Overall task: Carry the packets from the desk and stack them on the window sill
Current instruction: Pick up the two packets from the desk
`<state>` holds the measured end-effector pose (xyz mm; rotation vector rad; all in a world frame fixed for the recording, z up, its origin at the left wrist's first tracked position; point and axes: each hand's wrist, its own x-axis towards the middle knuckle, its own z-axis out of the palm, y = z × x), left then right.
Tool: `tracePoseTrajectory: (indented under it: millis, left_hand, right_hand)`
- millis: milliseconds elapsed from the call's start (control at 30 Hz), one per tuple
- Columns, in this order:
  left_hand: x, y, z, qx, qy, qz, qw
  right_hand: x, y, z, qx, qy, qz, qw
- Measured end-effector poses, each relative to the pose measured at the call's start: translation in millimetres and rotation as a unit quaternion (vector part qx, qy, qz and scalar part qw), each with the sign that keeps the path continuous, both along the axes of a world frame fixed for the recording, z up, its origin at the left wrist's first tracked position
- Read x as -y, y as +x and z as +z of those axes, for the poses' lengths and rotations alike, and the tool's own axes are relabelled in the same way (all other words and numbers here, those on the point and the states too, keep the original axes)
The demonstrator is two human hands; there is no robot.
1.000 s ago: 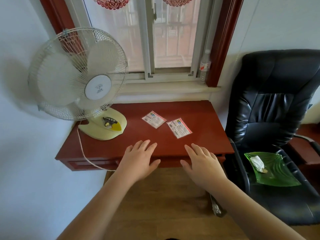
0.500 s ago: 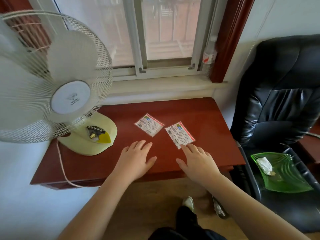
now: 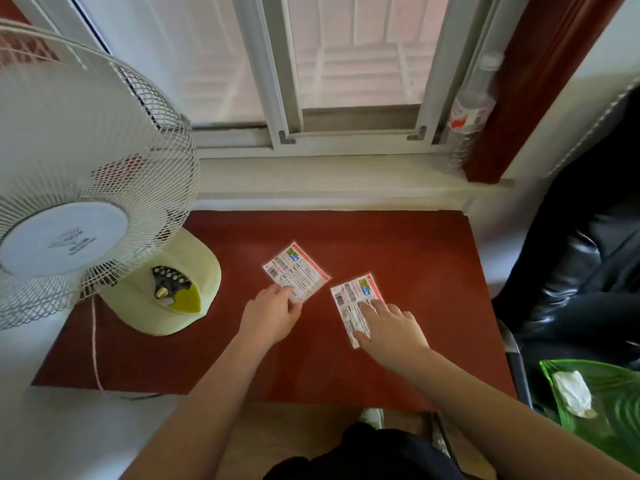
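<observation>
Two flat packets lie on the dark red surface (image 3: 415,258), side by side but not touching. The left packet (image 3: 296,271) is a pale rectangle with a red border, a barcode near its left corner, a yellow-green patch at the top and dense small print I cannot read; it sits turned like a diamond. The right packet (image 3: 356,304) looks the same kind, longer toward me, tilted a little, blue and yellow patches at its far end.

Beyond them, the pale window sill (image 3: 329,178) runs along the back edge of the surface, under the white window frame (image 3: 287,129). A clear plastic bottle (image 3: 469,109) with a red label stands at the sill's right end, against the dark red trim. A white mesh fan (image 3: 79,202) fills the left side, its cream base (image 3: 166,296) resting on the surface, well left of the packets; its cord (image 3: 95,341) drops over the near edge. To the right, a black leather chair (image 3: 571,271), with a green glass dish (image 3: 609,403) holding a crumpled white wad (image 3: 571,393).

My left hand (image 3: 273,317): fingers loosely curled, tips pressing on the near corner of the left packet, thumb at its edge; whether the packet is pinched or only touched, I cannot tell. My right hand (image 3: 391,327): fingers spread and flat, laid over the near half of the right packet, thumb at its near left corner; nothing lifted
</observation>
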<state>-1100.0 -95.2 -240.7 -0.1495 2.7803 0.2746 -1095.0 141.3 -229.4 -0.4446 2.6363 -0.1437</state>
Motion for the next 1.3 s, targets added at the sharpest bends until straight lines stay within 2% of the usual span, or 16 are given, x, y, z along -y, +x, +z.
tracePoseTrajectory:
  millis: [167,333,467,600,733,867,967,1033,1167,1300]
  left_hand:
    - [-3.7,-40.3,-36.7,0.035,0.004,0.089,0.995]
    - [-8.2,-65.0,-67.2,0.011,-0.006,0.088,0.996]
    - [-9.3,-70.5,-85.7,0.053,0.007,0.1,0.994]
    - [-2.3,-65.5,-96.2,0.056,-0.012,0.069,0.996]
    - [24.4,-52.9,-101.3,0.015,-0.046,-0.035,0.998]
    - [46.7,-48.2,-95.9,-0.065,0.004,-0.065,0.996]
    - [44.0,-48.1,-87.2,-0.117,0.015,0.008,0.993]
    - [36.7,-46.8,-81.6,-0.117,-0.009,0.109,0.987]
    - [28.5,-48.6,-74.9,-0.004,0.012,0.307,0.952]
    - [25.4,-55.6,-74.0,0.032,0.005,0.333,0.943]
  right_hand:
    - [-2.9,-29.5,-29.5,0.035,-0.001,-0.008,0.999]
    - [1.9,-44.5,-51.5,0.02,-0.005,-0.023,1.0]
    - [3.4,-46.5,-60.6,0.019,-0.025,-0.072,0.997]
    - [2.3,-48.8,-66.0,0.001,-0.061,-0.153,0.986]
    - [1.0,-53.9,-70.5,0.012,-0.077,-0.255,0.964]
    - [5.3,-58.7,-77.2,0.069,-0.068,-0.375,0.922]
    - [11.6,-61.8,-82.5,0.072,-0.03,-0.38,0.922]
    - [16.0,-65.8,-84.0,0.074,-0.016,-0.382,0.921]
    - [19.5,-74.6,-83.6,0.088,0.019,-0.374,0.923]
    - [19.4,-79.5,-83.3,0.102,0.051,-0.36,0.926]
